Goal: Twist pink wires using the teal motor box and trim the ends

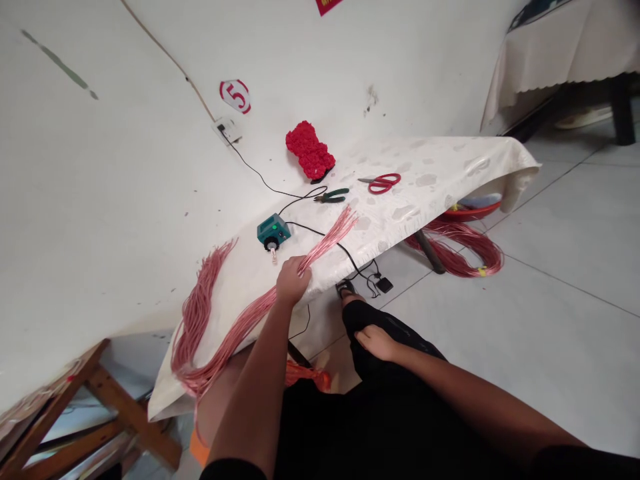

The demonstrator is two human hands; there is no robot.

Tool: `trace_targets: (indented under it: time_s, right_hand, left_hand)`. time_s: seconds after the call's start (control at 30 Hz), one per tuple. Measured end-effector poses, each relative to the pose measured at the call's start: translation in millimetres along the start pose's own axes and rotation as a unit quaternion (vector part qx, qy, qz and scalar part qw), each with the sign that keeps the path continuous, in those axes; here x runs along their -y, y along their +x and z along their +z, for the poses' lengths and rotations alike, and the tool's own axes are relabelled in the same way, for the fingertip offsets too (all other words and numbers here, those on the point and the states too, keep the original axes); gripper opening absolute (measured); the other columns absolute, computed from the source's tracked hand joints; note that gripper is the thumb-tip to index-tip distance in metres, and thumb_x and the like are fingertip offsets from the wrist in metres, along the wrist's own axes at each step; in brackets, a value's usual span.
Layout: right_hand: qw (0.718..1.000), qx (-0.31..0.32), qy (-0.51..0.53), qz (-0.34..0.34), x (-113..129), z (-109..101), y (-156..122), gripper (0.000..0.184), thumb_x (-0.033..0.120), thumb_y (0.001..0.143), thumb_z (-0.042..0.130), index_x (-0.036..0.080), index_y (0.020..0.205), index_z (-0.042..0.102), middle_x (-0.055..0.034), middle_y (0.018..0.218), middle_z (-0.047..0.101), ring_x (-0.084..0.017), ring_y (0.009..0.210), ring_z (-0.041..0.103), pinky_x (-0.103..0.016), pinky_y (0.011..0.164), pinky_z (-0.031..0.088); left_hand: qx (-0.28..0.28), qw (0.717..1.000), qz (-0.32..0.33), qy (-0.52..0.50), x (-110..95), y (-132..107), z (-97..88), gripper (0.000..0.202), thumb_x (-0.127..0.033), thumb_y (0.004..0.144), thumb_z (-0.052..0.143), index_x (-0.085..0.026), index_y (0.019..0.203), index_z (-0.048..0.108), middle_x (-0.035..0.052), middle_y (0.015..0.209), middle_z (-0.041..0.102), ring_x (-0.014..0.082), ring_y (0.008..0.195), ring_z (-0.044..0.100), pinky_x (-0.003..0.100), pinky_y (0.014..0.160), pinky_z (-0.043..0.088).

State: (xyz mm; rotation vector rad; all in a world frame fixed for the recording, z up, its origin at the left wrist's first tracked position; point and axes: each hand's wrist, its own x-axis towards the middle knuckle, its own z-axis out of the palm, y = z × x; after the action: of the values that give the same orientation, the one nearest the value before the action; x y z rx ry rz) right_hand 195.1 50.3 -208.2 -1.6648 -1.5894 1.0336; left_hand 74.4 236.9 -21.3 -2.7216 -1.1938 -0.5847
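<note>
My left hand [293,281] grips a long bundle of pink wires [250,320] at the near edge of the white-clothed table [425,180]. The bundle fans out beyond my fingers towards a small teal box with a knob [273,231], which is wired to a black cable. Another hank of pink wires [198,313] hangs loose to the left. My right hand [376,343] rests on my black-trousered thigh, holding nothing. Green-handled pliers [333,195] and red-handled scissors [383,183] lie further along the table.
A red fluffy object [310,151] lies against the wall side of the table. A copper wire coil [463,248] and red basin [470,212] sit on the tiled floor. A black foot pedal [384,285] lies below the table edge. A wooden stool [90,407] stands at lower left.
</note>
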Motion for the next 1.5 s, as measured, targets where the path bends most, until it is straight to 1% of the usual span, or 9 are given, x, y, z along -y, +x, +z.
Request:
trace_targets:
  time_s: [0.17,0.33,0.63,0.9,1.0,1.1,1.23,1.3,1.5]
  right_hand:
    - [0.999,0.039,0.014,0.032,2,-2,-1,0.032,0.038,0.098,0.06,0.017,0.122,0.063,-0.0082,0.124,0.065,-0.022,0.104,0.066,-0.042,0.089,0.057]
    - [0.997,0.053,0.031,0.046,4,-3,-3,0.031,0.038,0.098,0.06,0.016,0.12,0.064,-0.0078,0.12,0.066,-0.021,0.102,0.067,-0.041,0.088,0.058]
    - [0.995,0.042,0.065,0.057,-1,0,-5,0.031,0.039,0.098,0.06,0.016,0.119,0.064,-0.0078,0.12,0.066,-0.021,0.102,0.067,-0.041,0.088,0.058]
    - [0.994,0.024,0.074,0.077,-17,0,-8,0.032,0.039,0.098,0.06,0.016,0.12,0.064,-0.0076,0.119,0.066,-0.021,0.101,0.067,-0.041,0.088,0.058]
    - [0.993,0.018,0.081,0.082,-20,-1,-9,0.032,0.04,0.098,0.06,0.015,0.118,0.064,-0.0068,0.116,0.067,-0.021,0.099,0.067,-0.04,0.086,0.058]
    - [0.991,0.016,0.09,0.093,-21,2,-8,0.032,0.04,0.098,0.06,0.015,0.117,0.064,-0.0066,0.115,0.067,-0.021,0.098,0.067,-0.04,0.086,0.058]
    - [0.987,0.028,0.108,0.119,-27,5,-3,0.032,0.04,0.098,0.06,0.015,0.118,0.064,-0.0067,0.115,0.067,-0.02,0.097,0.067,-0.039,0.084,0.059]
    - [0.984,0.034,0.114,0.134,-32,5,-2,0.032,0.039,0.098,0.06,0.015,0.118,0.063,-0.0068,0.114,0.067,-0.02,0.096,0.068,-0.038,0.083,0.059]
    - [0.984,0.032,0.105,0.141,-41,5,-3,0.032,0.04,0.098,0.06,0.014,0.116,0.064,-0.0057,0.108,0.068,-0.018,0.089,0.068,-0.035,0.077,0.059]
  left_hand:
    - [0.0,1.0,-0.001,-0.002,1,0,0.7,0.032,-0.035,0.097,0.06,-0.018,0.125,0.062,0.0108,0.129,0.062,0.0239,0.113,0.063,0.047,0.096,0.054]
    - [0.004,1.0,-0.007,-0.002,1,0,0.9,0.032,-0.035,0.097,0.06,-0.018,0.125,0.062,0.0108,0.129,0.062,0.0239,0.113,0.063,0.047,0.096,0.055]
    - [0.001,1.0,-0.007,-0.006,0,2,1.0,0.032,-0.035,0.097,0.061,-0.018,0.124,0.062,0.0107,0.128,0.063,0.024,0.113,0.063,0.047,0.097,0.054]
    - [-0.022,0.998,-0.041,-0.041,-3,-1,-0.6,0.034,-0.035,0.097,0.061,-0.018,0.126,0.061,0.0109,0.128,0.063,0.0248,0.114,0.062,0.048,0.098,0.053]
    - [-0.03,0.996,-0.055,-0.058,-4,-2,-2.7,0.033,-0.035,0.096,0.062,-0.016,0.123,0.061,0.0099,0.121,0.065,0.0233,0.108,0.064,0.045,0.093,0.055]
    - [-0.039,0.995,-0.061,-0.067,-4,-4,-3.2,0.024,-0.028,0.093,0.063,-0.016,0.113,0.061,0.0075,0.112,0.067,0.0219,0.103,0.065,0.039,0.088,0.055]
    - [-0.04,0.995,-0.042,-0.083,-2,-7,-2.5,0.008,-0.019,0.088,0.058,-0.022,0.095,0.06,0.0047,0.11,0.066,0.0206,0.101,0.065,0.032,0.085,0.052]
    - [-0.032,0.995,-0.025,-0.095,1,-11,-3.6,0.008,-0.017,0.089,0.055,-0.022,0.091,0.061,0.0043,0.111,0.066,0.0203,0.1,0.065,0.031,0.083,0.05]
    - [-0.027,0.992,0.016,-0.124,10,-32,-12.1,0.019,-0.016,0.093,0.048,-0.021,0.1,0.065,0.0064,0.121,0.064,0.0225,0.11,0.06,0.033,0.089,0.048]
